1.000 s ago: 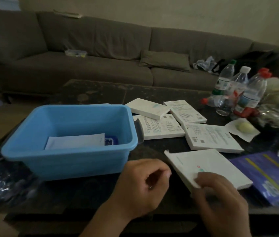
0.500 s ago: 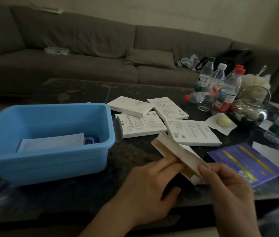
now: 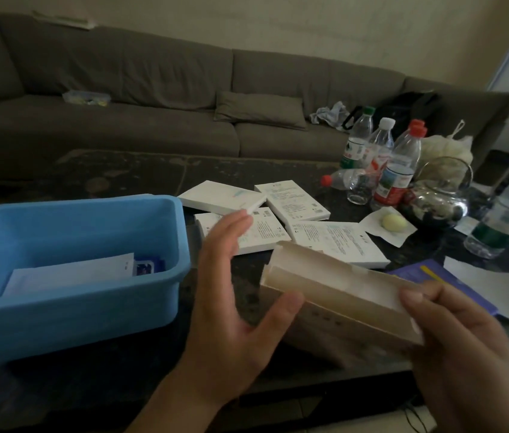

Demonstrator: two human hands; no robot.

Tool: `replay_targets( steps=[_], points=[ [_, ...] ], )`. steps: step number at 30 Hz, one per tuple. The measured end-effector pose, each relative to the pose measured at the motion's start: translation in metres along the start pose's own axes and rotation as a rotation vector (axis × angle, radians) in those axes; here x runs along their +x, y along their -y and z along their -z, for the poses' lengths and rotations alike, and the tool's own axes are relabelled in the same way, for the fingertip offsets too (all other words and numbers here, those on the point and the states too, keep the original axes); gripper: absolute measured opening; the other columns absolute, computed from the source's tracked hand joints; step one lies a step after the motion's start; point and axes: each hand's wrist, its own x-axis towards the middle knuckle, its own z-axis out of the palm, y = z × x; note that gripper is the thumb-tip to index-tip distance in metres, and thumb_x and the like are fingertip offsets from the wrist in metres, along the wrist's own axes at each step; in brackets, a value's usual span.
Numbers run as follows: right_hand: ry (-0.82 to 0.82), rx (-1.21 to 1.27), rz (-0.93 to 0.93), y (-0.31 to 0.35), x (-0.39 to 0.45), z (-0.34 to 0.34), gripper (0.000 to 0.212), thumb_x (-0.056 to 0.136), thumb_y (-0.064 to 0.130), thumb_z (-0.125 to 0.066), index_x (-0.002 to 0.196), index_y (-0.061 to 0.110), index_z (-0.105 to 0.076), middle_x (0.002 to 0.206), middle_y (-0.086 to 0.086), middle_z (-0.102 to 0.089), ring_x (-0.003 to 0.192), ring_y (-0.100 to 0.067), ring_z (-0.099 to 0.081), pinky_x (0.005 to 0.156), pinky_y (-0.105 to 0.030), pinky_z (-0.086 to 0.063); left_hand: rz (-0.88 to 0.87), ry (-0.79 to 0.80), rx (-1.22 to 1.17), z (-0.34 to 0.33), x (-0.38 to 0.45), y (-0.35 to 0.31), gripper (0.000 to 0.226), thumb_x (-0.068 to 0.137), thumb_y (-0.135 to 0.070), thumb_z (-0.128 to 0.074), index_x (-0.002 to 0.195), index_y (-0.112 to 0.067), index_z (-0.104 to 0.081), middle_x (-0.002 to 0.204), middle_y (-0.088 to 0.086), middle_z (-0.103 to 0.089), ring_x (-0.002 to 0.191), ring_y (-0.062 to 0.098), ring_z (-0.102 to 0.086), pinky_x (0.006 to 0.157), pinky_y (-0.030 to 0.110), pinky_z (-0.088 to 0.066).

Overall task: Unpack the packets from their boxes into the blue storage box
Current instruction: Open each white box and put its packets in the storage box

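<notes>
A white cardboard box (image 3: 334, 289) is held above the dark table's near edge, its long flap open and facing me; its contents cannot be seen. My right hand (image 3: 465, 354) grips its right end, thumb on the rim. My left hand (image 3: 231, 307) is spread with straight fingers beside the box's left end, only the thumb touching it. The blue storage box (image 3: 75, 314) stands to the left and holds a white packet (image 3: 68, 273) and a small blue packet (image 3: 147, 267). Several closed white boxes (image 3: 340, 242) lie flat behind my hands.
A purple flat package (image 3: 428, 273) lies under the held box's right end. Plastic bottles (image 3: 400, 170), a glass teapot (image 3: 440, 201) and a yellow ball on paper (image 3: 393, 221) crowd the table's right side. A grey sofa (image 3: 153, 120) runs behind the table.
The box was lifted off the table and turned on edge, and its flap now stands open. My left hand went from curled to spread beside it.
</notes>
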Motion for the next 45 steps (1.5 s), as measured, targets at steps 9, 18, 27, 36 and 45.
replay_targets(
  steps=[9, 18, 27, 36, 45],
  points=[
    [0.353, -0.386, 0.118, 0.050, 0.018, -0.003, 0.031, 0.062, 0.016, -0.079, 0.090, 0.028, -0.070, 0.083, -0.009, -0.073, 0.066, -0.016, -0.068, 0.057, -0.023, -0.055, 0.239, 0.148, -0.427, -0.008, -0.003, -0.021, 0.020, 0.088, -0.042, -0.058, 0.105, -0.037, -0.066, 0.101, -0.010, -0.072, 0.094, 0.007, -0.068, 0.073, 0.013, -0.052],
    [0.535, -0.965, 0.813, 0.063, 0.038, -0.018, 0.022, 0.080, 0.019, -0.075, 0.101, 0.026, -0.071, 0.093, 0.013, -0.069, 0.084, -0.007, -0.068, 0.064, -0.025, -0.055, 0.259, 0.140, -0.403, -0.010, 0.000, -0.025, 0.036, 0.080, -0.067, -0.057, 0.106, -0.042, -0.064, 0.100, -0.010, -0.072, 0.090, 0.008, -0.070, 0.069, 0.016, -0.054],
    [0.415, -0.736, 0.521, 0.051, 0.031, -0.034, 0.013, 0.077, 0.040, -0.067, 0.079, 0.031, -0.076, 0.083, 0.018, -0.074, 0.077, 0.001, -0.070, 0.065, -0.015, -0.054, 0.129, -0.141, -0.407, -0.014, -0.005, -0.023, 0.043, 0.077, -0.056, -0.069, 0.106, -0.051, -0.040, 0.092, -0.008, -0.071, 0.075, 0.008, -0.070, 0.062, 0.019, -0.056],
    [0.395, -0.107, -0.568, 0.061, 0.043, -0.045, 0.010, 0.060, 0.022, -0.074, 0.061, 0.014, -0.068, 0.070, -0.002, -0.063, 0.059, -0.014, -0.059, 0.056, -0.027, -0.043, -0.062, -0.061, -0.036, -0.013, -0.004, -0.012, 0.016, 0.094, -0.053, -0.049, 0.095, -0.038, -0.046, 0.086, -0.029, -0.054, 0.067, -0.009, -0.054, 0.055, 0.003, -0.040],
    [0.398, -0.034, -0.574, 0.069, 0.054, -0.046, 0.020, 0.065, 0.029, -0.066, 0.071, 0.010, -0.066, 0.072, -0.005, -0.065, 0.058, -0.015, -0.061, 0.052, -0.027, -0.048, -0.109, -0.029, 0.005, -0.006, 0.001, -0.006, 0.020, 0.096, -0.051, -0.047, 0.093, -0.032, -0.052, 0.083, -0.023, -0.055, 0.070, -0.009, -0.055, 0.062, 0.002, -0.040]
  ],
)
